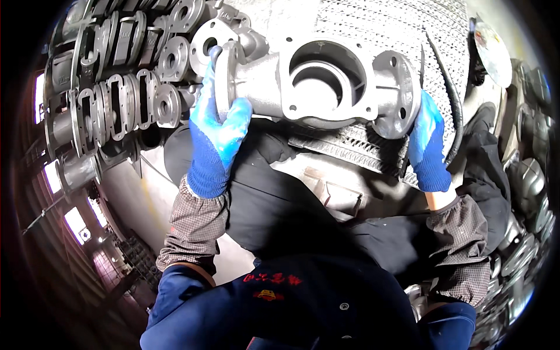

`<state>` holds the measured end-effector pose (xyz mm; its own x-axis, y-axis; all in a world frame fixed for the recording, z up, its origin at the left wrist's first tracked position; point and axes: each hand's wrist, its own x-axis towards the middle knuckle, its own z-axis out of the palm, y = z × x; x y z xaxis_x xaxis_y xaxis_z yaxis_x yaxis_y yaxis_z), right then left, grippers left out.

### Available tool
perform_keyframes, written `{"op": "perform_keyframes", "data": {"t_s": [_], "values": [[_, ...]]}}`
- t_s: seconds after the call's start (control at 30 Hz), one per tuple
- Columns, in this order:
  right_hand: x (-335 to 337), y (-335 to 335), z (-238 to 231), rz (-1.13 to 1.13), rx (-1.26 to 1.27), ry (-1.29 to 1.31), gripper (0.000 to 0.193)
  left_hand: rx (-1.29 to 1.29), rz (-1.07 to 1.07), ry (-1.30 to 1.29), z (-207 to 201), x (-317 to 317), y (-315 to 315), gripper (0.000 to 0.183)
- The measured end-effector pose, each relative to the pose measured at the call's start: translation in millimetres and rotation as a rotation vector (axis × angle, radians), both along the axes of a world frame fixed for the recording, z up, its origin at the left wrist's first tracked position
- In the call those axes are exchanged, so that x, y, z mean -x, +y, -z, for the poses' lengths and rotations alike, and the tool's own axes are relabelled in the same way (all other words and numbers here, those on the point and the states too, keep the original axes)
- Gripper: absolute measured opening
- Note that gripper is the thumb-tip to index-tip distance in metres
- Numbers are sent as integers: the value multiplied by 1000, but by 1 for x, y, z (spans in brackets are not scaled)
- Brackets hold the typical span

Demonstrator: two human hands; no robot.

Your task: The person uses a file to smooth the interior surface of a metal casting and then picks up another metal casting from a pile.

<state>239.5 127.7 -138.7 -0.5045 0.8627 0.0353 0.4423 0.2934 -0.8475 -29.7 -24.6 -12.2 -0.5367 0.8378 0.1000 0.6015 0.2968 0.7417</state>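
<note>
Grey cast-metal valve body with a wide square-flanged mouth (319, 69) lies straight ahead of you, over the near part of the pale, textured bench (402, 29), just beyond your knees; whether the bench bears its weight or you do, can't tell. Long axis runs crosswise, left to right in front of your chest, its right end a touch nearer you. Your blue-gloved left hand (219, 125) has the round left end flange (228, 81) pinched at the rim, thumb on the body side, fingers up along the outer side. Your blue-gloved right hand (429, 131) is at the outer side of the round right end flange (408, 87); its fingers are mostly hidden, so can't tell how firmly they close. Neither hand is nearer: the casting spans the gap between them, one end to each. That hand-to-hand line is, in my judgement, the relation to mind; the mouth sits between, facing up toward your head. Black hose (448, 81) curves just right of the right flange; stacked grey flanged castings (133, 102) crowd your left.
</note>
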Motion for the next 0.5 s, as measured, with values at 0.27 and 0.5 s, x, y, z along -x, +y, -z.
{"op": "perform_keyframes", "data": {"t_s": [0.27,0.5], "values": [[10,-4,-13,-17,-113,-227,39,40,-173,-479,19,17,-15,69],[30,16,-20,-84,-94,-142,46,24,-227,-795,14,18,-18,64]]}}
